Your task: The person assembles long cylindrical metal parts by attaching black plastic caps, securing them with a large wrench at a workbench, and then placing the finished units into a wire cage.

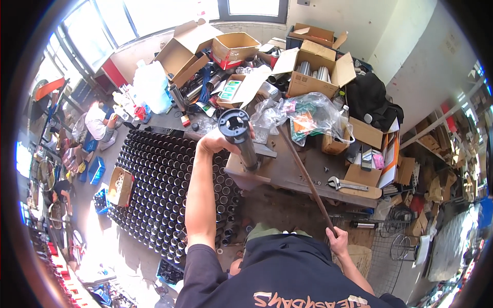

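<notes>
My left hand (218, 142) is wrapped round the upper part of a dark metal tube (247, 154), which stands tilted at the near left edge of the workbench (313, 179). A ring-shaped end with small holes faces up at the tube's top. In my right hand (337, 241) is the lower end of a long brown rod (307, 177). The rod slants away across the bench, its far end near the clear plastic bags (269, 115). A metal block (264, 150) lies on the bench beside the tube. To the right rests an adjustable wrench (348, 186).
Many upright black tubes (154, 179) fill the floor left of the bench, with an open carton (120, 186) among them. Cardboard boxes (316, 66) and loose parts crowd the bench's back. Other people (100, 123) sit at the far left. A wire rack (385, 251) stands at right.
</notes>
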Available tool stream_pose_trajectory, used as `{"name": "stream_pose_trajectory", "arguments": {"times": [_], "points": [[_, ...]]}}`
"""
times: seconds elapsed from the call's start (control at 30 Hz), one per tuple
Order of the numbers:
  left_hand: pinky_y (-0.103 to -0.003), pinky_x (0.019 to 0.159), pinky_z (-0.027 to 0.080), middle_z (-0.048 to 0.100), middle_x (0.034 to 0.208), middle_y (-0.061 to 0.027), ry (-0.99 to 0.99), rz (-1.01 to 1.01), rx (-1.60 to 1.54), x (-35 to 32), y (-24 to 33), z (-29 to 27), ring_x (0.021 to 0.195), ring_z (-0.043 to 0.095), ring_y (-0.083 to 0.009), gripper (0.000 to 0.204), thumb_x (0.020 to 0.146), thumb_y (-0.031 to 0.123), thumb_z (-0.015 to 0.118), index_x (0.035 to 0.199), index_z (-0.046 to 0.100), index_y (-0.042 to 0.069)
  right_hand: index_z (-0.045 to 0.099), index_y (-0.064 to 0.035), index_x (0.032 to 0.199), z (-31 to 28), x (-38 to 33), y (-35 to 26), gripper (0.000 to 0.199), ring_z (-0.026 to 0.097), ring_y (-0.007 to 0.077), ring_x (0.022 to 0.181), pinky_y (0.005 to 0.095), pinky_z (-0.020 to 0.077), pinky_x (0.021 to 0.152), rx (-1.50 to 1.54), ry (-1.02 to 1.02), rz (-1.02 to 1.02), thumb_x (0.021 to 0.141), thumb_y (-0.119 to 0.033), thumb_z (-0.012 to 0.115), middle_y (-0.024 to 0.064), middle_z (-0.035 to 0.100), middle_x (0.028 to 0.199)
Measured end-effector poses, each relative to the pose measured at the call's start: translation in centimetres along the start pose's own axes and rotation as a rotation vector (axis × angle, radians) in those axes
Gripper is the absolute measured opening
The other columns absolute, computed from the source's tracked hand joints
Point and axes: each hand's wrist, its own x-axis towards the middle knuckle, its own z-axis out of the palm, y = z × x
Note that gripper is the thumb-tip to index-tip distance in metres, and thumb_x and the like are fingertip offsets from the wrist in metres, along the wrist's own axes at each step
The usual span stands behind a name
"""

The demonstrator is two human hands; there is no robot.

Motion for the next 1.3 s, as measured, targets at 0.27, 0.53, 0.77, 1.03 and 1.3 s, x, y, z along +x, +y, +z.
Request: {"name": "stream_pose_trajectory", "arguments": {"times": [0.27, 0.53, 0.77, 1.03, 1.3], "points": [[-0.042, 0.104, 0.048, 0.069, 0.118, -0.0128, -0.053, -0.025, -0.01, -0.1, 0.3, 0.4, 0.116, 0.063, -0.0269, 0.08, 0.049, 0.0, 0.087, 0.125, 0.064, 0.002, 0.053, 0.0016, 0.07, -2.7, 2.4, 0.0, 0.04, 0.036, 0.0071, 0.057, 0.0315, 0.0313, 0.049, 0.029, -0.097, -0.08, 0.094, -0.024, 0.071, 0.0022, 0.037, 0.056], [-0.035, 0.093, 0.053, 0.071, 0.104, -0.0039, 0.447, 0.019, 0.161, 1.3, -4.6, 3.3, 0.1, 0.067, -0.0176, 0.053, 0.06, 0.0, 0.083, 0.111, 0.068, 0.006, 0.053, 0.0006, 0.071, -2.2, 2.6, 0.6, 0.038, 0.036, 0.0058, 0.059, 0.0303, 0.0304, 0.049, 0.095, -0.112, -0.034, 0.095, -0.024, 0.07, -0.0022, 0.039, 0.058], [-0.039, 0.079, 0.057, 0.073, 0.095, -0.0155, 1.336, 0.323, 0.56, 4.5, -7.4, 10.8, 0.086, 0.073, -0.0277, 0.052, 0.063, 0.014, 0.087, 0.107, 0.063, 0.003, 0.053, 0.0008, 0.07, -3.1, 0.8, -1.2, 0.038, 0.037, 0.0066, 0.057, 0.0314, 0.0319, 0.048, 0.022, -0.084, -0.059, 0.094, -0.023, 0.071, 0.0019, 0.04, 0.055], [-0.045, 0.076, 0.052, 0.068, 0.086, -0.0185, 1.663, 0.38, 0.744, 6.0, -9.0, 11.5, 0.083, 0.068, -0.0419, 0.053, 0.065, 0.021, 0.091, 0.101, 0.058, 0.002, 0.063, 0.0005, 0.077, -4.6, 2.5, -6.7, 0.025, 0.045, 0.0105, 0.048, 0.0307, 0.0381, 0.049, -0.145, -0.052, -0.159, 0.089, -0.02, 0.073, 0.0058, 0.047, 0.052], [-0.041, 0.075, 0.056, 0.071, 0.091, -0.0164, 1.461, 0.354, 0.532, 4.2, -6.1, 9.2, 0.083, 0.072, -0.033, 0.054, 0.066, 0.023, 0.091, 0.105, 0.06, 0.003, 0.063, -0.009, 0.107, 2.0, 6.0, -25.3, 0.039, 0.061, 0.0233, 0.072, 0.0349, 0.0483, 0.062, -0.383, -0.537, -1.172, 0.07, -0.016, 0.077, 0.0065, 0.057, 0.083]]}}
